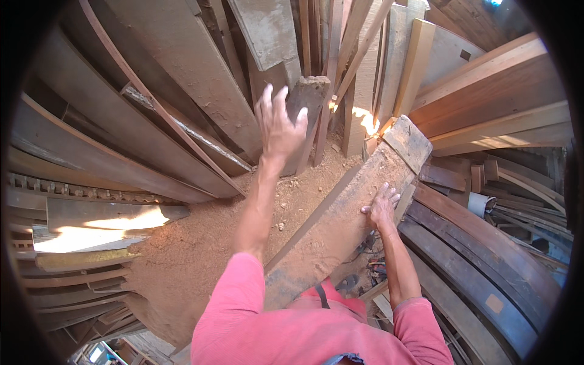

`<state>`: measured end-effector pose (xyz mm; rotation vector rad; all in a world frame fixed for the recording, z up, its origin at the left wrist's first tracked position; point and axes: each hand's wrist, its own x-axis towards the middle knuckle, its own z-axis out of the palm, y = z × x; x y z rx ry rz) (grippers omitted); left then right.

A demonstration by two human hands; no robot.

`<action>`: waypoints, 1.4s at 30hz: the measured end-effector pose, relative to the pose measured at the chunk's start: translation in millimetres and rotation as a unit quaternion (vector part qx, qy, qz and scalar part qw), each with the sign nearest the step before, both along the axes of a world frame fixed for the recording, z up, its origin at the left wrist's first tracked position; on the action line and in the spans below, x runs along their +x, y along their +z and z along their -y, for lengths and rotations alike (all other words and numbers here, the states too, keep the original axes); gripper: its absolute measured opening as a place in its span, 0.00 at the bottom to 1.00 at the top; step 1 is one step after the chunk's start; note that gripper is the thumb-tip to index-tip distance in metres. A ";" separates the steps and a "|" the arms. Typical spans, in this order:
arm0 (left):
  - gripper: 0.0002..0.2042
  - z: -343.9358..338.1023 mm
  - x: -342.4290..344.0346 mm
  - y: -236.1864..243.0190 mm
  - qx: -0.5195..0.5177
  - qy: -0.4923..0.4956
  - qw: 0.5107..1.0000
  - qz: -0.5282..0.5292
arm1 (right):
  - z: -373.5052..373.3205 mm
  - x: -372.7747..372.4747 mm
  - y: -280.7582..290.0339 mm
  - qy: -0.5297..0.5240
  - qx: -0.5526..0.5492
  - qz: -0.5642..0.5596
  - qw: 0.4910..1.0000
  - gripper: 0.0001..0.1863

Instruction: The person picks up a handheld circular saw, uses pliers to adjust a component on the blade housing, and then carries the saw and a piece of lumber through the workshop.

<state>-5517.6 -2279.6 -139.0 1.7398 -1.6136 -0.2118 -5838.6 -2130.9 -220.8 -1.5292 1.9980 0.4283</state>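
My left hand (281,125) is raised with its fingers spread and nothing in it. It is nearest to a short dark board (310,97) with a rough, broken top end; whether it touches that board I cannot tell. A wide, dust-covered plank (340,228) slants from my lap up to the right, with a separate-looking block or joined piece (409,143) at its far end. On the plank's upper face, near its right edge, lies my right hand (383,207), fingers stretched out and apart.
Boards (176,73) lean on the left and at the back, with timber beams (486,85) at the right. Long dark planks (474,267) lie stacked lower right, near a white cylindrical container (480,204). Sawdust (188,255) covers the ground; a sandal (348,282) shows below the plank.
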 end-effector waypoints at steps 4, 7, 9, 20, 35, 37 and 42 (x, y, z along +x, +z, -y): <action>0.35 -99.6 -39.0 -35.2 0.259 -0.012 0.965 -0.034 | 4.4 3.0 9.8 -0.023 0.000 0.017 1.000 0.60; 0.38 -199.4 -77.8 -61.3 0.388 -0.084 0.918 0.019 | 3.2 3.1 7.0 -0.021 -0.009 0.018 1.000 0.61; 0.40 -269.4 -97.1 -72.3 0.375 -0.173 0.910 0.046 | 0.0 -1.1 3.8 -0.004 -0.015 0.012 1.000 0.59; 0.48 -406.2 -122.4 -111.8 0.260 -0.366 0.881 0.151 | -147.2 -96.1 16.8 -0.119 -0.239 0.118 0.956 0.37; 0.50 -404.9 -155.1 -101.6 0.426 -0.361 0.738 0.380 | -634.9 -77.5 -57.0 -0.629 -0.062 0.249 0.734 0.29; 0.52 -409.3 -159.9 -102.9 0.423 -0.327 0.751 0.388 | -674.5 -62.2 -61.3 -0.660 -0.071 0.300 0.685 0.27; 0.45 -471.1 -221.5 -79.2 0.428 -0.305 0.779 0.341 | -830.9 1.0 -174.1 -0.683 -0.133 0.250 0.673 0.20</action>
